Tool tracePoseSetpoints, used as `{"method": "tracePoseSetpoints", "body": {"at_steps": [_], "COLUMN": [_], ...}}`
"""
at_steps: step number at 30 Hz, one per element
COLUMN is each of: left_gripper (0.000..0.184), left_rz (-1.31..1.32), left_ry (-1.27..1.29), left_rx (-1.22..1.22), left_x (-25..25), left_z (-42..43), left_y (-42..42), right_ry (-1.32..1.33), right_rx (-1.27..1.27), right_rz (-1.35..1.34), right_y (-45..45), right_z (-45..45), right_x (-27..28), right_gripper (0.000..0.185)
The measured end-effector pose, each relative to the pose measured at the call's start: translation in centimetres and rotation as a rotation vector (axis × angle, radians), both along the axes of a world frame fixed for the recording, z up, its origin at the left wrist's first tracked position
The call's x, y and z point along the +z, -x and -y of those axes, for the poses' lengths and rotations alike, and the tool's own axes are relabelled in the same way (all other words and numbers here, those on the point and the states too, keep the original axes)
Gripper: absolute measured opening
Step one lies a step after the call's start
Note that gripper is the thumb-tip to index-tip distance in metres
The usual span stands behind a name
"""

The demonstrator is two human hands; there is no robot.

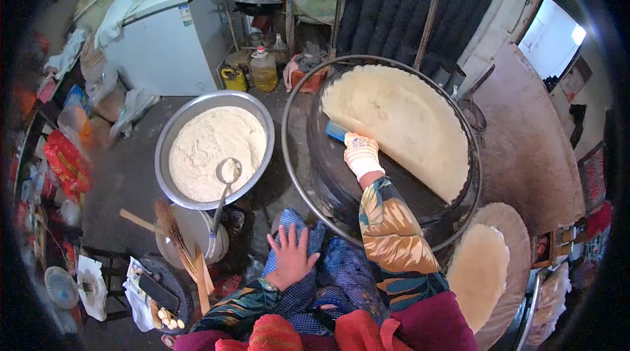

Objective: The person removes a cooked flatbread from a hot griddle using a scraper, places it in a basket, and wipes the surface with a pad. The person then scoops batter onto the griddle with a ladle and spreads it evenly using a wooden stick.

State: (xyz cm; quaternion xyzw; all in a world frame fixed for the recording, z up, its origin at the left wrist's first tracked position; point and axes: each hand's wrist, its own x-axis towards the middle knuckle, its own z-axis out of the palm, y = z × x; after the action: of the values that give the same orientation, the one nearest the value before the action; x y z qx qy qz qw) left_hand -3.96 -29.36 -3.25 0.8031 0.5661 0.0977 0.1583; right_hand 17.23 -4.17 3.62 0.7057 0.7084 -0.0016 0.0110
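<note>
My right hand (361,154), in a pale glove, grips a blue scraper (336,130) at the straight edge of a large thin pancake (403,118). That pancake covers the far right part of a round dark griddle (341,180); the near left part of the griddle is bare. Whether the pancake is folded double I cannot tell. My left hand (293,256) lies on my knee, fingers spread, holding nothing. To the left stands a metal basin (163,161) of pale batter (207,144), with a ladle (229,170) resting in it.
A metal ring (286,147) surrounds the griddle. At lower right, another pancake (482,272) lies on a round board (518,239). A straw brush (172,226) lies over a bucket at left, near a phone (159,293). An oil jug (264,70) stands behind, beside a white freezer (157,42).
</note>
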Motion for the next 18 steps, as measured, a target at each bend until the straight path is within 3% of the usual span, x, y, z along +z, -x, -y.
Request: {"method": "tracePoseSetpoints", "body": {"at_steps": [2,10,18], "left_gripper": [0.081,0.082,0.084], "left_rz": [-0.109,-0.150,-0.170], "left_ry": [0.044,0.031,0.074], "left_rx": [0.042,0.101,0.101], "left_x": [-0.5,-0.7,-1.2], "left_z": [-0.5,-0.9,-2.5], "left_y": [0.6,0.7,-0.2], "right_ry": [0.071,-0.058,0.053], "right_rx": [-0.008,-0.070,-0.157], "right_rz": [0.027,0.041,0.042], "right_y": [0.2,-1.7,-4.0], "right_z": [-0.1,-0.3,-3.7], "right_x": [0.7,-0.6,0.0], "right_gripper": [0.028,0.027,0.029]}}
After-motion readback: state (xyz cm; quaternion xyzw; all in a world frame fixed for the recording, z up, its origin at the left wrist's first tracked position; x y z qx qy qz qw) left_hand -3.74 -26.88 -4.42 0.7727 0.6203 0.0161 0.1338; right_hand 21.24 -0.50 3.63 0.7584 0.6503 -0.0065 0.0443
